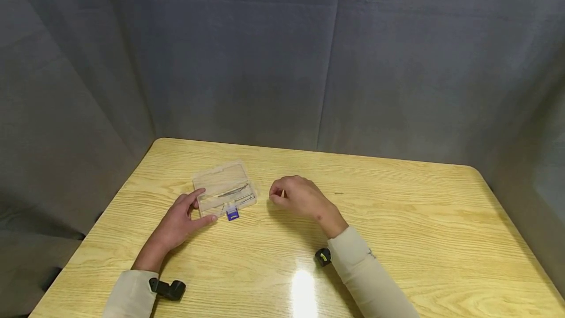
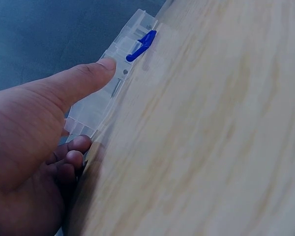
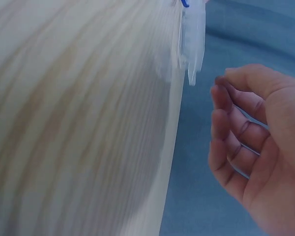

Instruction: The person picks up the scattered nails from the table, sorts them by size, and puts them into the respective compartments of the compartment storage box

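A clear plastic box (image 1: 247,203) with a blue latch (image 1: 232,213) at its front lies on the table's left half, its lid raised at the back. Several thin metal pieces (image 1: 234,192) are inside, too small to name. My left hand (image 1: 181,220) grips the box's left end. The left wrist view has its thumb (image 2: 91,78) along the front wall and the other fingers curled at the side. Just right of the box, my right hand (image 1: 304,198) is above the table, thumb and forefinger tips together in the right wrist view; nothing shows between them.
A small thin dark piece (image 1: 338,193) lies on the wooden table (image 1: 419,229) to the right of my right hand. Grey curtains (image 1: 247,63) hang behind the table and along both sides. Black wrist mounts (image 1: 169,289) sit on both sleeves.
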The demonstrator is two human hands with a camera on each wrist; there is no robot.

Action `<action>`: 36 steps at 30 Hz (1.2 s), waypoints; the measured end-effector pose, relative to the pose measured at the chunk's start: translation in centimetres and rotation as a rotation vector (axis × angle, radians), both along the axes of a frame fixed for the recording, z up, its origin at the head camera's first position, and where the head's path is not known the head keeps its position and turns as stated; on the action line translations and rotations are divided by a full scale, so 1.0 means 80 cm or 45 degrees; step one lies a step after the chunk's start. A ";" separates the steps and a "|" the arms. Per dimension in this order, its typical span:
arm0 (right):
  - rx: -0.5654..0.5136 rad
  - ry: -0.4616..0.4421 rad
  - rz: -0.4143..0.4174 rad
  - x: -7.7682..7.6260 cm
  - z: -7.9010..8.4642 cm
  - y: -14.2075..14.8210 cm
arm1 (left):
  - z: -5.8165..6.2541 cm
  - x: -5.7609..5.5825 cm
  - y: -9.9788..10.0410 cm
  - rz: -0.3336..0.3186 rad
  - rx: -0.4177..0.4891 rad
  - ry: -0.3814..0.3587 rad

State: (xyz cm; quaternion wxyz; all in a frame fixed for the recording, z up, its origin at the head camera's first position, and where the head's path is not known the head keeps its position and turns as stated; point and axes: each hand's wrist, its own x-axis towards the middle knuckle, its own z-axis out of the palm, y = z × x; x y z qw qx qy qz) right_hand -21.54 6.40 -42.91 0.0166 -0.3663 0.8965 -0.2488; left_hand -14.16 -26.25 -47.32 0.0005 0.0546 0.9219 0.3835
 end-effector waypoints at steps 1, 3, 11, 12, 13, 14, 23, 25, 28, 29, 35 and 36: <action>-0.004 0.002 -0.004 0.000 -0.001 0.004 | 0.000 0.000 0.000 0.001 -0.001 0.002; -0.006 0.004 -0.015 0.000 -0.002 0.013 | 0.000 0.000 0.001 0.001 -0.003 0.003; 0.016 0.007 -0.084 -0.001 -0.002 0.043 | -0.001 -0.001 -0.001 -0.004 0.016 0.005; 0.022 0.015 -0.088 -0.001 -0.002 0.047 | -0.001 -0.001 -0.001 -0.001 0.014 0.004; 0.028 0.022 -0.094 -0.001 -0.003 0.050 | -0.001 -0.001 -0.001 0.002 0.014 0.002; 0.037 0.032 -0.101 -0.002 -0.004 0.053 | -0.001 -0.001 0.000 0.004 0.014 0.002; 0.080 0.046 -0.199 0.000 -0.008 0.083 | -0.006 -0.004 0.001 0.005 0.022 0.012; 0.088 0.038 -0.242 -0.001 -0.008 0.090 | -0.006 -0.004 0.001 0.007 0.013 0.012; 0.099 0.037 -0.315 -0.002 -0.010 0.100 | -0.006 -0.005 0.001 0.014 0.007 0.011; 0.104 0.042 -0.340 -0.002 -0.011 0.104 | -0.006 -0.005 0.001 0.011 0.004 0.012; 0.137 0.019 -0.443 -0.005 -0.015 0.122 | -0.007 -0.006 0.000 0.007 0.011 0.012; 0.139 0.014 -0.448 -0.005 -0.015 0.125 | -0.007 -0.006 0.000 0.008 0.012 0.011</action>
